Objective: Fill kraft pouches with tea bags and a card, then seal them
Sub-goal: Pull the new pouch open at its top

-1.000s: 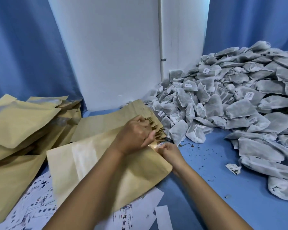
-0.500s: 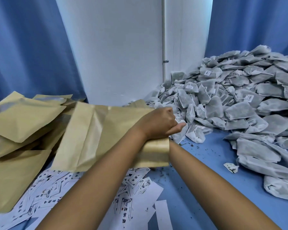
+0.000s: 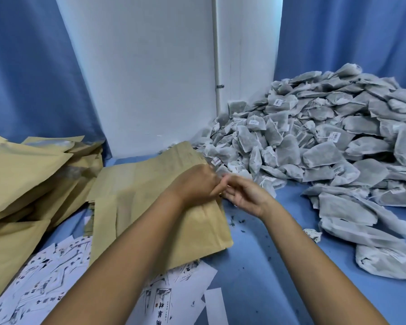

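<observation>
A flat kraft pouch [image 3: 155, 214] lies tilted over a stack of empty pouches [image 3: 150, 165] in the middle of the blue table. My left hand [image 3: 195, 186] grips this pouch at its upper right corner, thumb pointing right. My right hand [image 3: 244, 195] is just to the right of it, palm up with relaxed fingers that hold nothing, its fingertips close to my left thumb. A big pile of grey tea bags [image 3: 326, 141] fills the right side. Printed white cards [image 3: 56, 275] lie scattered at the lower left, partly under the pouch.
Filled kraft pouches [image 3: 21, 177] are heaped at the left edge. A white wall panel [image 3: 150, 78] and blue curtains [image 3: 21, 66] close off the back. Loose tea crumbs and a torn tag [image 3: 313, 234] lie on the blue tabletop [image 3: 267, 266] in front of the tea bags.
The pouch, lifted and swung left half a second ago, has come back down over the stack. My right hand has come out from behind it and opened beside my left hand.
</observation>
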`<state>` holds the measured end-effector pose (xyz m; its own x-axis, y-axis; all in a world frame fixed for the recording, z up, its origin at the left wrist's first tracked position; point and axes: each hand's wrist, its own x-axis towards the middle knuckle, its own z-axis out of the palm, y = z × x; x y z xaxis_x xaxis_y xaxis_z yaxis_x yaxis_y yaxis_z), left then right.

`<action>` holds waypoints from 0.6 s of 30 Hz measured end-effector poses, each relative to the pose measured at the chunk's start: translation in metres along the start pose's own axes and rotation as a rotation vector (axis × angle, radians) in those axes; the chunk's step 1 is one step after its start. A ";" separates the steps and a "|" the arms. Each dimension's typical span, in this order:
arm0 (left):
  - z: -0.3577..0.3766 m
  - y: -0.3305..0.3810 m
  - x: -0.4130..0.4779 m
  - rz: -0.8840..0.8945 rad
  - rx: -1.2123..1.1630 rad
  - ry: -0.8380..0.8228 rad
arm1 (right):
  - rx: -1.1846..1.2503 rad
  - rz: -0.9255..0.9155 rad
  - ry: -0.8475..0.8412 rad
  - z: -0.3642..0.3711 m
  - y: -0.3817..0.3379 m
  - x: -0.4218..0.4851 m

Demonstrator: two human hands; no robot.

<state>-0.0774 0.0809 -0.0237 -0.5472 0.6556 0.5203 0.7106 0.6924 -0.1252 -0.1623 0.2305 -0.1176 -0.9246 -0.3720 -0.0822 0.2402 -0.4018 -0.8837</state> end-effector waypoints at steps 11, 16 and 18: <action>0.037 0.007 0.014 -0.041 -0.144 0.149 | -1.392 0.091 0.532 -0.057 0.005 0.043; 0.047 -0.001 0.011 -0.080 -0.201 0.157 | -1.358 0.074 0.390 -0.072 -0.002 0.067; 0.049 -0.004 0.009 -0.114 -0.234 0.155 | -1.389 0.018 0.402 -0.075 -0.001 0.065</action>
<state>-0.1069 0.0988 -0.0601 -0.5677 0.5114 0.6452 0.7413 0.6584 0.1303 -0.2448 0.2691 -0.1564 -0.9997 -0.0184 -0.0133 -0.0070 0.8094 -0.5872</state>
